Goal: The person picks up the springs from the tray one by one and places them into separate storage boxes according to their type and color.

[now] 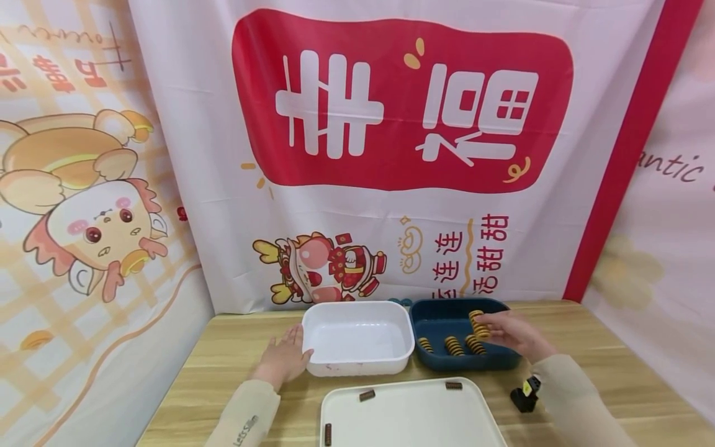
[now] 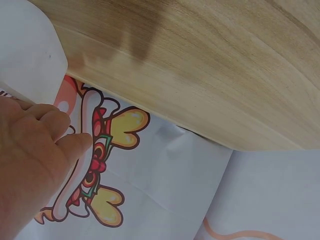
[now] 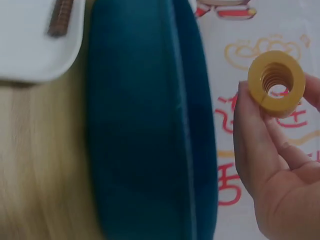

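In the head view my right hand (image 1: 515,333) holds a yellow coil spring (image 1: 478,324) above the dark blue bin (image 1: 466,362). The right wrist view looks into the hollow end of this spring (image 3: 276,84), pinched between thumb and fingers. Several more yellow springs (image 1: 454,346) lie inside the blue bin. My left hand (image 1: 283,357) rests at the left side of the white bin (image 1: 360,369), fingers extended along its wall. In the left wrist view that hand (image 2: 37,155) is beside the bin's white wall (image 2: 30,50).
A cream tray (image 1: 410,416) lies in front of the bins, with small brown springs (image 1: 367,395) near its edges. A small black device with a yellow patch (image 1: 525,395) is by the right wrist. Printed cloth (image 1: 402,205) hangs behind the wooden table (image 1: 223,354).
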{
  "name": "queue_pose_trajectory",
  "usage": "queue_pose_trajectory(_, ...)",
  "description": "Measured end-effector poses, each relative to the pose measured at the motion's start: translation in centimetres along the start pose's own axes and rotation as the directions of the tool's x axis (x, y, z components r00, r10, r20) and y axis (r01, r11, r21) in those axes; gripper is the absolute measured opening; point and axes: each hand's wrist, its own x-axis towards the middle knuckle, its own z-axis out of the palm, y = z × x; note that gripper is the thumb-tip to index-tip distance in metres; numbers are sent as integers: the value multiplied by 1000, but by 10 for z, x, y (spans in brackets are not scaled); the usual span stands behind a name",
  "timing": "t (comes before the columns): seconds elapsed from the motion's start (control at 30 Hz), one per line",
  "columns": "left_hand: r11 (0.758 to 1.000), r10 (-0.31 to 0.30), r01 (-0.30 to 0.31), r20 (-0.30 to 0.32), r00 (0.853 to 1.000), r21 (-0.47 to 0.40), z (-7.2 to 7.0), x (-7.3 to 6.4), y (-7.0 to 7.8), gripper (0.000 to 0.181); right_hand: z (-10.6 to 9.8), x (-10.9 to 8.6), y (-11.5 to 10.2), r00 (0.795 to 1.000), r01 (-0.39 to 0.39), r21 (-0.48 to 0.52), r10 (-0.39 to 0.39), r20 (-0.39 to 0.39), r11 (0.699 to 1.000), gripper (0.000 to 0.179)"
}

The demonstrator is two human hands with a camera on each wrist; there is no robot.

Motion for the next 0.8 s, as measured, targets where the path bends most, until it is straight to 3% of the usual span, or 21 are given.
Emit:
queue_pose_trajectory(0.2, 1000, 8, -8, -7, 1000, 6, -1, -1, 1, 63, -3, 12, 18, 988, -2, -208, -30, -153, 978, 22)
queue_pose_trajectory(0.3, 1000, 10, -10, -8, 1000, 4, -3, -3, 2, 63, -3, 18, 25, 971, 19, -333, -97, -220, 943, 25)
queue_pose_trajectory(0.37, 1000, 9, -9, -6, 1000, 6, -3, -3, 2, 63, -3, 21, 29, 949, 34, -472, -176, -260, 881, 33)
queue_pose_trajectory(0.5, 1000, 4, -4, -3, 1000, 7, -3, -3, 3, 63, -4, 22, 33, 914, 14, -744, -310, -261, 668, 44)
queue_pose_trajectory(0.57, 1000, -2, 2, 1, 1000, 6, -3, -3, 4, 64, -2, 21, 33, 911, -19, -807, -323, -258, 590, 41)
queue_pose_trajectory(0.67, 1000, -7, 7, 4, 1000, 4, -4, -2, 5, 64, 3, 20, 34, 918, -72, -842, -295, -266, 535, 38)
queue_pose_trajectory(0.8, 1000, -13, 13, 10, 1000, 8, -4, -2, 5, 63, 9, 22, 36, 922, -103, -852, -271, -275, 513, 37)
